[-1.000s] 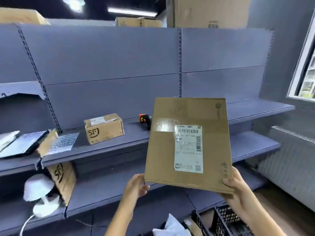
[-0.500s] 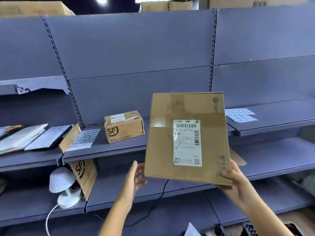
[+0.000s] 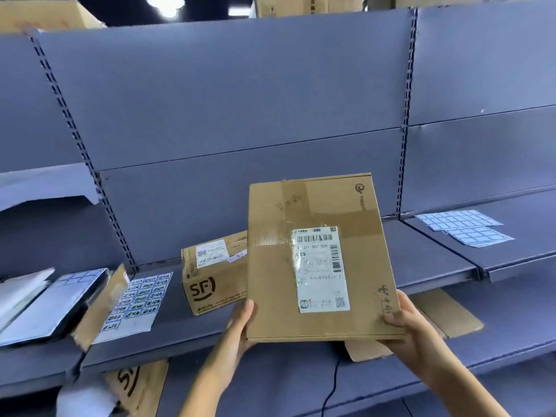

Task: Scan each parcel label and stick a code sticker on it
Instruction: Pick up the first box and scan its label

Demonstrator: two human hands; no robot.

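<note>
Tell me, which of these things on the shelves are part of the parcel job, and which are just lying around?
Part of the job:
flat parcel, gripped by the left hand and right hand
its label
SF box
code sticker sheet

Lying about:
cardboard scrap
boxes on top of the shelving

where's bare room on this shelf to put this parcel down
Bare shelf between the parcel and the blank sticker sheets; also a strip in front of the SF box. Crowded at left: code sticker sheet, cardboard flap, folders.
</note>
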